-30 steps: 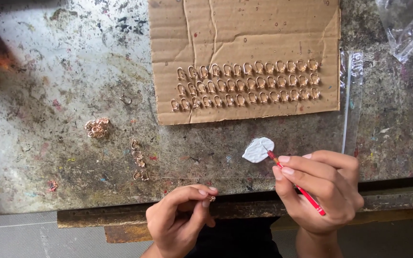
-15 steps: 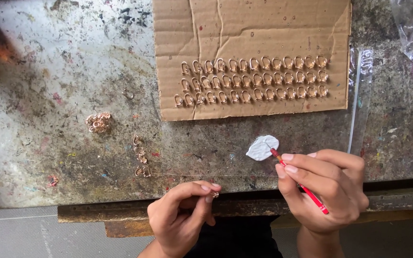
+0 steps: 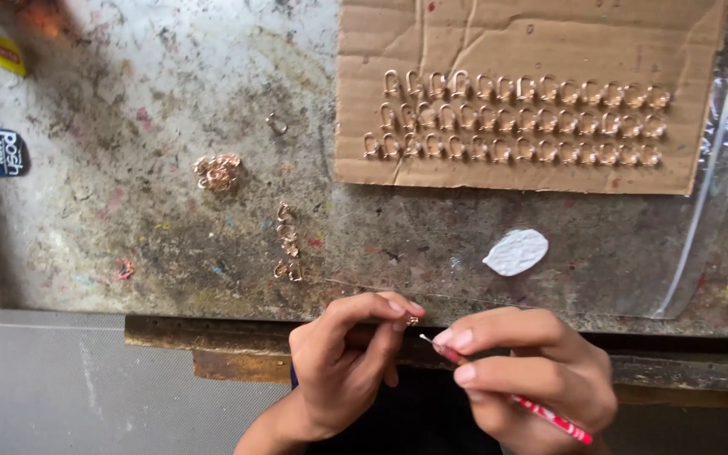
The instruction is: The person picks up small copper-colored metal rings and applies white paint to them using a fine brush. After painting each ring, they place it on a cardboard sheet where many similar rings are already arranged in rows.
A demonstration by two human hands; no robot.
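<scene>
Since a second ago the right hand [image 3: 532,371] has been drawn in from the white blob [image 3: 516,252] on the bench [image 3: 128,168] toward the left hand [image 3: 347,354], so that the pale tip of the red stick [image 3: 549,413] is now held just beside the small gold piece [image 3: 413,320]. That piece is pinched between left thumb and forefinger, raised over the near edge of the bench; the remaining left fingers are curled loosely beneath. The stick is gripped like a pen in the closed right hand, its shaft slanted down and back under the palm. Both wrists are brought close together, palms turned inward. For a clean touch, it is judged that the piece should be kept still and its face turned toward the tip, with the stick moved in small strokes only. On the cardboard sheet [image 3: 549,34] three rows of gold loops [image 3: 516,118] are laid out; a loose heap [image 3: 217,171] and a short line [image 3: 288,244] of similar pieces are left on the bench, well apart from the hands
</scene>
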